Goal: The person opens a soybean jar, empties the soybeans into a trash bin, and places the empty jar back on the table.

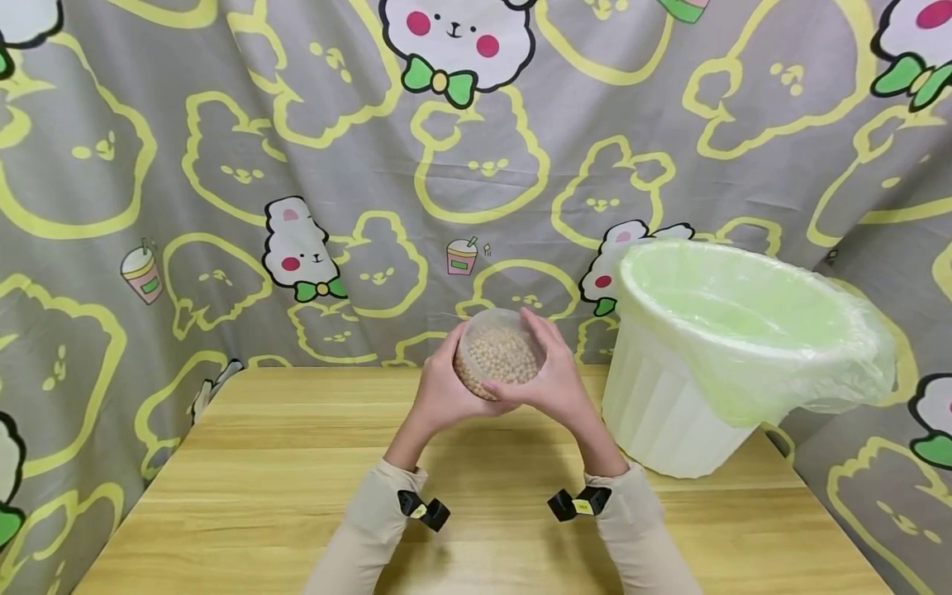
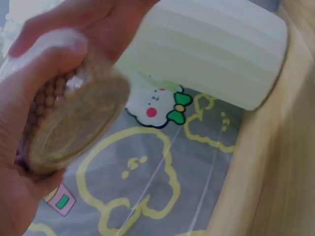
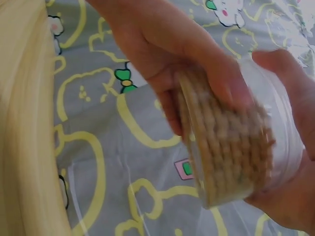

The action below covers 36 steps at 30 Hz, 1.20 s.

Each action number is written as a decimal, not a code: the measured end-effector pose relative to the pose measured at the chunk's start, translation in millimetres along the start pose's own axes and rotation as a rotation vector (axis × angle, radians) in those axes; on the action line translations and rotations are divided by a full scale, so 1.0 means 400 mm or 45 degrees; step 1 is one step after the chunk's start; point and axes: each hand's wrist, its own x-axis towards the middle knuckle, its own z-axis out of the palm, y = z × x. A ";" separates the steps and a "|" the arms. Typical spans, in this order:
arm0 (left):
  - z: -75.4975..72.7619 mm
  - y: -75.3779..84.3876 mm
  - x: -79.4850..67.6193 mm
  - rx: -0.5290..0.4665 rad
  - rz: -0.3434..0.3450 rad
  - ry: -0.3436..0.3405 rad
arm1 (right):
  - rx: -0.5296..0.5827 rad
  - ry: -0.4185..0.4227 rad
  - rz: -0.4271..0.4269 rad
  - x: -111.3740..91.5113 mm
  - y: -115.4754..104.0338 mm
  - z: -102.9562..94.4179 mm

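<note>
A clear round jar [image 1: 500, 354] of small beige balls, possibly dried beans, is held up above the table between both hands. My left hand [image 1: 445, 387] grips its left side. On the right side, my right hand [image 1: 556, 382] holds it with the thumb across the front. The jar leans so that its wide top faces the head camera; whether a lid covers it I cannot tell. Its flat base [image 2: 81, 125] shows in the left wrist view. Packed balls [image 3: 231, 147] are visible through the wall in the right wrist view.
To the right of the hands stands a white ribbed bin [image 1: 662, 397] with a pale green plastic liner [image 1: 773, 372] folded over its rim. Underneath is a wooden table [image 1: 283, 463]. A grey patterned curtain [image 1: 357, 182] hangs behind. Each sleeve carries a small black wrist camera [image 1: 424, 510].
</note>
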 end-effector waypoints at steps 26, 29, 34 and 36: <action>0.030 0.021 -0.007 0.022 -0.092 -0.035 | -0.046 -0.049 0.176 -0.014 -0.031 -0.001; 0.013 0.012 -0.006 -0.112 -0.087 -0.143 | -0.038 -0.135 0.023 -0.014 -0.016 -0.023; -0.017 -0.003 0.001 -0.327 -0.021 -0.290 | -0.001 -0.253 -0.158 -0.011 -0.006 -0.051; -0.021 -0.002 0.004 -0.311 -0.007 -0.257 | -0.019 -0.237 -0.143 -0.010 -0.010 -0.051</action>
